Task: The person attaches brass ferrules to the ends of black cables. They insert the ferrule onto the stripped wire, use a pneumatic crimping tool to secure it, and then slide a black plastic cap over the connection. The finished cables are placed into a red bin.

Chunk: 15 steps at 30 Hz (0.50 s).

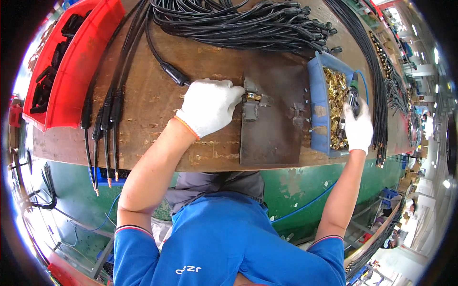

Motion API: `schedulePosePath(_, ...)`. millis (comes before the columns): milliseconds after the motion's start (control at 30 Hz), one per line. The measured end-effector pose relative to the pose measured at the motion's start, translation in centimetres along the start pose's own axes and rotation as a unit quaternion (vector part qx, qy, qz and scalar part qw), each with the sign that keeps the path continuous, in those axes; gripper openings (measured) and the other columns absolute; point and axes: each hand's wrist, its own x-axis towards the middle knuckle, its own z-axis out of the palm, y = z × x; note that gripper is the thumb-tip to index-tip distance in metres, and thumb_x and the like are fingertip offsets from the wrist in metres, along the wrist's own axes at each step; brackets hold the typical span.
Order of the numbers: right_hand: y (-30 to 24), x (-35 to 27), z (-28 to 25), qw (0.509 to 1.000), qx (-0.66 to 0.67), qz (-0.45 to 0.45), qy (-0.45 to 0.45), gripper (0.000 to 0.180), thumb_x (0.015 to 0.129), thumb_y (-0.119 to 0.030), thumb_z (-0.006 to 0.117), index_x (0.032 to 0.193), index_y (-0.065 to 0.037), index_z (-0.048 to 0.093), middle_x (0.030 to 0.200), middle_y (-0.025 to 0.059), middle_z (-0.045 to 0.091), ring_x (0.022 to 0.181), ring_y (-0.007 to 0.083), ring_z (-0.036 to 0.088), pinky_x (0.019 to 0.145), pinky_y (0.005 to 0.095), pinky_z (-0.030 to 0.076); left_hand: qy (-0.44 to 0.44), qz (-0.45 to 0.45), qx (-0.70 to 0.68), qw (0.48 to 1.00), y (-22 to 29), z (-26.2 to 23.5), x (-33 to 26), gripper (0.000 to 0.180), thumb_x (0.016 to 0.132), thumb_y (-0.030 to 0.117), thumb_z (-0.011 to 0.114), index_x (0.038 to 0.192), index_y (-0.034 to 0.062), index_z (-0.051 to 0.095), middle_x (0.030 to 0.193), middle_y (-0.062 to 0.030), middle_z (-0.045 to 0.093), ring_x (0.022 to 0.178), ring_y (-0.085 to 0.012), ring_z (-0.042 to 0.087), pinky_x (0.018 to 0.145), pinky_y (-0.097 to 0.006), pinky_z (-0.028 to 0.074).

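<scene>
My left hand point(210, 107), in a white knitted glove, is closed around a black cable whose thick black sleeve point(175, 74) runs into the fist. Its fingertips reach the edge of a dark metal plate point(272, 138). Beside them a small brass fitting point(253, 97) sits between metal blocks fixed on the plate; whether it joins the held cable is hidden. My right hand point(359, 127), gloved too, grips a black and green air tool point(353, 95) over the right side of a blue bin point(318, 102) full of brass fittings point(335, 90). The tool's lower end is partly hidden.
A large bundle of black cables point(229, 26) lies across the back of the wooden table point(200, 155). On the left, several sleeved cables point(114, 107) hang over the front edge, near a red bin point(81, 62) of black parts. More cables point(379, 109) line the right side.
</scene>
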Motion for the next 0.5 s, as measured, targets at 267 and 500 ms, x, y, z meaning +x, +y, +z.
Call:
schedulePosePath(267,1.4,1.6,0.1,0.936,0.348,0.033,-0.051,0.068,0.091,-0.026,0.078,0.149,0.004,0.059,0.108,0.0063,0.073,0.08,0.0102,0.064,0.071,0.0282,0.053,0.001,-0.011,-0.001,1.0,0.0,-0.4,0.0,0.015,0.092,0.018,0.074,0.105,0.0134,0.078,0.084,-0.0109,0.071,0.076,-0.0356,0.071,0.068,-0.047,0.057)
schedulePosePath(500,-4.9,0.7,-3.3,0.551,0.83,0.008,-0.086,0.046,0.1,-0.029,0.066,0.135,0.0,0.06,0.095,0.0102,0.066,0.077,0.0156,0.062,0.063,0.0295,0.051,-0.01,-0.009,0.005,1.0,0.3,-0.7,0.1,0.017,0.093,0.019,0.073,0.108,0.0131,0.079,0.086,-0.0116,0.072,0.077,-0.0356,0.072,0.07,-0.047,0.058)
